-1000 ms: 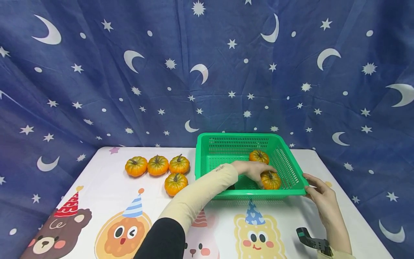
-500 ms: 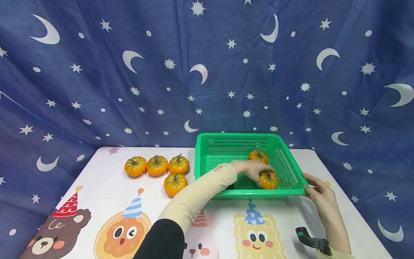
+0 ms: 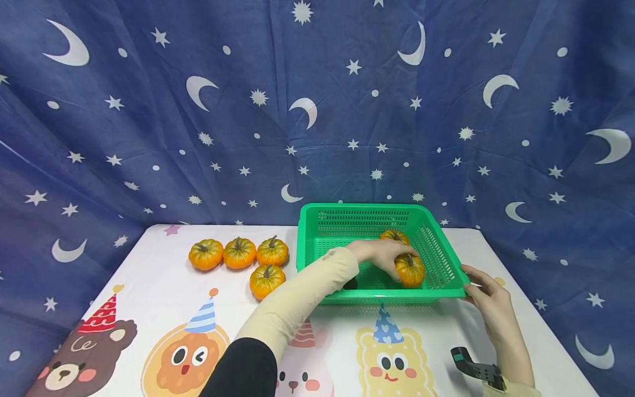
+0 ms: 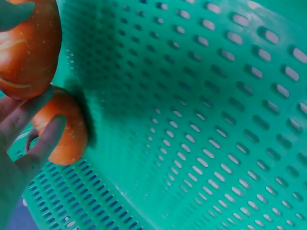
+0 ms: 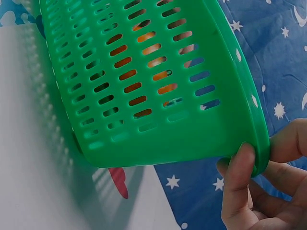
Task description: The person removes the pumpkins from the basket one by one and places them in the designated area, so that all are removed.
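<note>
Reaching into the green plastic basket point(image 3: 387, 296), my left hand point(image 3: 382, 257) grips a small orange pumpkin point(image 3: 412, 272) near the right wall. The left wrist view shows that pumpkin point(image 4: 32, 55) between thumb and fingers; whether it touches the basket floor cannot be told. Just behind it sits a second pumpkin point(image 3: 394, 236), partly covered by the hand; the left hand's fingers point(image 4: 50, 136) overlap this pumpkin point(image 4: 72, 129) in the left wrist view. My right hand point(image 3: 493, 302) pinches the basket's near right rim corner, thumb and fingers on either side of the rim point(image 5: 256, 120).
Left of the basket, several similar pumpkins point(image 3: 240, 253) stand on the table, one pumpkin point(image 3: 267, 282) nearer than the row. The white tablecloth point(image 3: 327, 331) carries cartoon prints. A blue curtain point(image 3: 248, 132) with moons and stars hangs behind.
The held pumpkin has shifted slightly back and left inside the basket together with my left hand. My right hand stays at the rim corner.
</note>
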Available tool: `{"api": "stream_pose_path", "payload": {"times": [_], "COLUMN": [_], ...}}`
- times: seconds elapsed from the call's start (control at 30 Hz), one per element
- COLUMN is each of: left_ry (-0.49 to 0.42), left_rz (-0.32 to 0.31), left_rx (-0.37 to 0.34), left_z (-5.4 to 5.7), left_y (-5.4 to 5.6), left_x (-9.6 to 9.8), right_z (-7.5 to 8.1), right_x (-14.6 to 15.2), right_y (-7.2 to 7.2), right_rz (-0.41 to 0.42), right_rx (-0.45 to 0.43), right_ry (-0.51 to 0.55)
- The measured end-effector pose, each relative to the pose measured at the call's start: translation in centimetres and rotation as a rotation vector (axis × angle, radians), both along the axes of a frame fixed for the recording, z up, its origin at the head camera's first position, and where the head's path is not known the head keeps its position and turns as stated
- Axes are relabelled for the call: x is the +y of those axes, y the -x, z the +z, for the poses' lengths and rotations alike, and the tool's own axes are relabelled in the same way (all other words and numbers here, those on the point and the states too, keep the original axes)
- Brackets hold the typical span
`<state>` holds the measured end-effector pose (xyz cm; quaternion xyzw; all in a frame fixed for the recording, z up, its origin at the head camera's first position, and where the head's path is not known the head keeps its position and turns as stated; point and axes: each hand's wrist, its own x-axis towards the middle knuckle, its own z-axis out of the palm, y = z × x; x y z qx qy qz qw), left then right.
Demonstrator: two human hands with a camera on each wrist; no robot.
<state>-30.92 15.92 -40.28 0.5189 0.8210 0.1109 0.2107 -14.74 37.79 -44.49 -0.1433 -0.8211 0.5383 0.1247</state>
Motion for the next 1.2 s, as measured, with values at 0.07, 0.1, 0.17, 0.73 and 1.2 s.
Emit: {"api": "stream_pose_path", "payload": {"times": [0.07, 0.1, 0.17, 0.73, 1.2], "left_ry": [-0.014, -0.020, -0.033, -0.064, -0.098], "left_rz": [0.009, 0.013, 0.023, 0.086, 0.101], "left_rx": [0.007, 0.008, 0.012, 0.048, 0.109], "left_z": [0.5, 0.8, 1.2, 3.9, 4.7], "left_y": [0.1, 0.1, 0.2, -0.7, -1.3], "left_x": [-0.4, -0.6, -1.0, -3.9, -6.2], "right_z": [0.8, 0.9, 0.5, -4.3, -0.1], "right_x": [-0.7, -0.7, -0.6, 3.0, 0.2], "right_y": [-0.3, -0.3, -0.1, 1.8, 0.0], "right_rz": [0.013, 0.014, -0.005, 0.016, 0.016], "right_rx": [-0.015, -0.020, -0.001, 0.021, -0.025], "right_ry": [-0.013, -0.017, 0.015, -0.010, -0.038]}}
